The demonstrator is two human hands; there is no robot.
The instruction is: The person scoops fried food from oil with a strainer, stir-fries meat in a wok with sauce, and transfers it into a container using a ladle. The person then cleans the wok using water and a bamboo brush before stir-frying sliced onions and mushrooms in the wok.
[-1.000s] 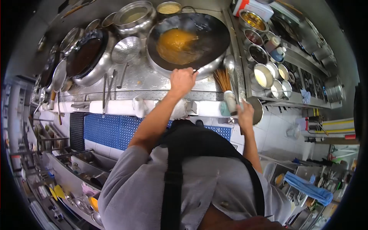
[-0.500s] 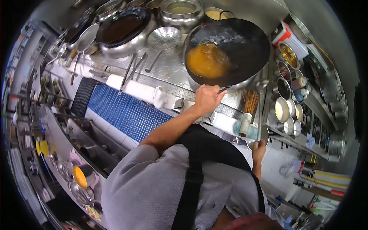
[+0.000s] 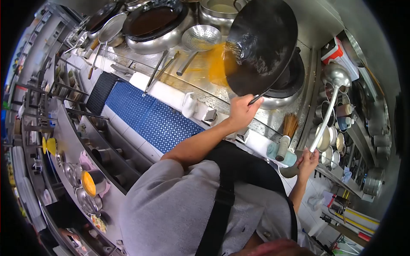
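Note:
My left hand [image 3: 242, 112] is closed round the handle of a black wok [image 3: 267, 51]. The wok is lifted and tipped steeply to the left, and orange-brown liquid [image 3: 218, 68] pours over its left rim onto the steel stove top. My right hand [image 3: 308, 162] grips the end of a long-handled ladle [image 3: 336, 76], whose bowl is up at the right. Below the wok, the round burner [image 3: 287, 100] is partly uncovered. A bamboo wok brush [image 3: 286, 136] lies on the stove's front edge between my hands.
A perforated skimmer [image 3: 200, 38] rests left of the wok, near the splashing liquid. Behind it stand another dark wok [image 3: 151, 22] and a steel pot [image 3: 218, 15]. Several seasoning containers [image 3: 326, 136] line the right. A folded white towel [image 3: 164, 91] lies along the front edge.
My left hand has raised the wok off its burner and tilted it left, so the liquid spills out. My right hand has lifted the ladle and swung it rightward.

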